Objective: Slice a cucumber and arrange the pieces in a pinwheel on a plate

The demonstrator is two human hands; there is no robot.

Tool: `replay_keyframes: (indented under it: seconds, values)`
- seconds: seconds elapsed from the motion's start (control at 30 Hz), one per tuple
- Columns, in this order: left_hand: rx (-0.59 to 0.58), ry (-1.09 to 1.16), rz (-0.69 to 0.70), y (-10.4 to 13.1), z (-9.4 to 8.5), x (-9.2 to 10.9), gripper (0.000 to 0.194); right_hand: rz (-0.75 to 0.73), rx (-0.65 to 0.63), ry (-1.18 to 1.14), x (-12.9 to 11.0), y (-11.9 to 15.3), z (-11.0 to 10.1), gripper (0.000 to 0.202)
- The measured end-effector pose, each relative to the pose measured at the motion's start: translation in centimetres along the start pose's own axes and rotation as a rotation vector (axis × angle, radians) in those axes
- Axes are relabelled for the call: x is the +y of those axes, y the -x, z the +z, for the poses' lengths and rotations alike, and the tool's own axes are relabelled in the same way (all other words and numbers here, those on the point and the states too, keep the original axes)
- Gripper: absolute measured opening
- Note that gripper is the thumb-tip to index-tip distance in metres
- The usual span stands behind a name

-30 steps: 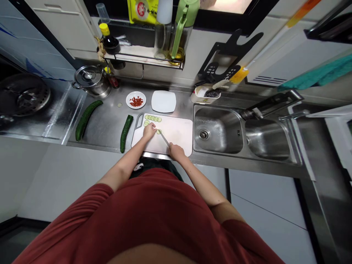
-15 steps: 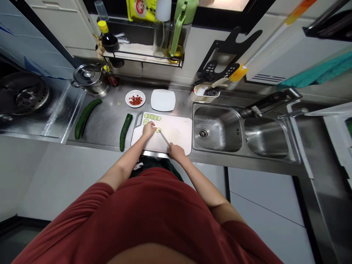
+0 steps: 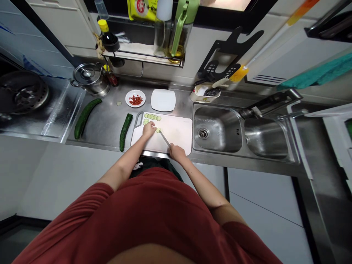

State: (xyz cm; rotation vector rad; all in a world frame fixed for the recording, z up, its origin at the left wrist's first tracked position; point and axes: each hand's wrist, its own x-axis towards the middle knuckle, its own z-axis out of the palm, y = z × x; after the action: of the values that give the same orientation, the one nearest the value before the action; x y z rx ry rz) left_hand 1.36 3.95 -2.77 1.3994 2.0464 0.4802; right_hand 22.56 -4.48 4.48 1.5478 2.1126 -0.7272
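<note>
R hand [image 3: 177, 152] closed round handle of 1 knife [image 3: 165, 139] at white board [image 3: 177, 128]; blade pts fwd-L, long axis diag., tip at 1 cuke slice [image 3: 158, 130]. L hand [image 3: 149, 129] part-curled beside it, can't tell if gripping. Approx 5 slices in far row [image 3: 152, 117]. 2 cukes [image 3: 125, 132] on desk [image 3: 110, 124], L of board, lengthwise fwd, far ends leaning R.

We wear a dark-red short-sleeved top [image 3: 154, 212], its sleeves [image 3: 93, 201] creased, over a dark, green-tinged lower garment [image 3: 171, 168].
</note>
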Motion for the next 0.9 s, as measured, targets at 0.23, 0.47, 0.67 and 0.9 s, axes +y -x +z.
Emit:
replay_keyframes:
  seconds: [0.23, 0.47, 0.67, 0.9]
  values:
    - [-0.001, 0.002, -0.001, 0.1, -0.1, 0.1, 0.019, -0.019, 0.031, 0.005, -0.5, -1.1, -0.3, 0.029]
    - [-0.006, 0.002, -0.013, 0.1, -0.2, 0.2, 0.019, -0.031, 0.047, 0.005, -0.5, -1.5, -0.2, 0.027]
    - [-0.021, -0.001, -0.029, 0.2, -0.4, 0.3, 0.020, -0.012, 0.040, 0.004, -0.2, -0.9, 0.1, 0.029]
    - [-0.019, 0.016, -0.028, 0.0, -0.2, 0.2, 0.018, 0.009, -0.001, -0.003, 0.4, 0.5, 0.5, 0.028]
